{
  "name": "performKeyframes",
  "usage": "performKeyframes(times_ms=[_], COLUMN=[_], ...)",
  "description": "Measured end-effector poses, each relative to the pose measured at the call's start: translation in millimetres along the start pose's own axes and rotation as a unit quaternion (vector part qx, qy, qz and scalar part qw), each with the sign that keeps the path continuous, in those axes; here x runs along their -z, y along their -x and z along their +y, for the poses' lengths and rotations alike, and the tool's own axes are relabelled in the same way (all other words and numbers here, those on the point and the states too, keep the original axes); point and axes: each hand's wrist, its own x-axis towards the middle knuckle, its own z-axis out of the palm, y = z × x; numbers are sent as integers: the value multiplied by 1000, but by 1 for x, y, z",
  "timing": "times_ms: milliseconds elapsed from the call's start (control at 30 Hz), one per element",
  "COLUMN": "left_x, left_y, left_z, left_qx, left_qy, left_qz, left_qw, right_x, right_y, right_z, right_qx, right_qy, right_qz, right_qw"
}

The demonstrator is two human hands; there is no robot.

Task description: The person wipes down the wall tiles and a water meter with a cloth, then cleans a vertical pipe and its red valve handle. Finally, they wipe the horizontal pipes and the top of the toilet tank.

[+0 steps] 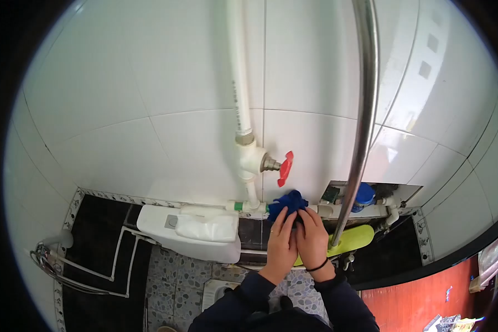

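A dark blue cloth (286, 203) lies bunched against the horizontal white pipe (325, 211) low on the tiled wall. My left hand (282, 243) has its fingers closed on the cloth from the left. Close beside it, my right hand (312, 239) grips the same cloth from the right, a black band at its wrist. The fingers partly hide the cloth and the pipe stretch beneath it. Just above the hands, a red valve handle (285, 169) sticks out from the upright white pipe (240, 83).
A white cistern (205, 252) with a white package (207, 227) on top stands to the left. A metal pole (367, 83) rises right of my hands, near a yellow-green board (351, 240). A wall recess holds a blue-lidded container (363, 195). A shower head (65, 239) is at far left.
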Motion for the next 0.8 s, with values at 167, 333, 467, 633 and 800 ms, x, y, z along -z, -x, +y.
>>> performKeyframes(times_ms=[167, 333, 467, 633, 800], left_x=[-26, -38, -41, -43, -34], left_y=[-8, -13, -17, -16, -10], left_z=[26, 32, 32, 28, 23], left_qx=[-32, -16, -14, -33, 2], left_qy=[33, 0, -43, -82, -79], left_qz=[-20, -49, -54, -39, -2], left_qw=[999, 999, 998, 995, 997], right_x=[40, 50, 39, 30, 18], right_y=[3, 7, 6, 7, 7], right_z=[13, 24, 38, 51, 41], right_qx=[-17, 15, 9, 10, 9], right_qy=[0, 30, 13, -4, -65], right_qz=[48, -20, -26, -2, -18], right_qw=[999, 999, 1000, 1000, 998])
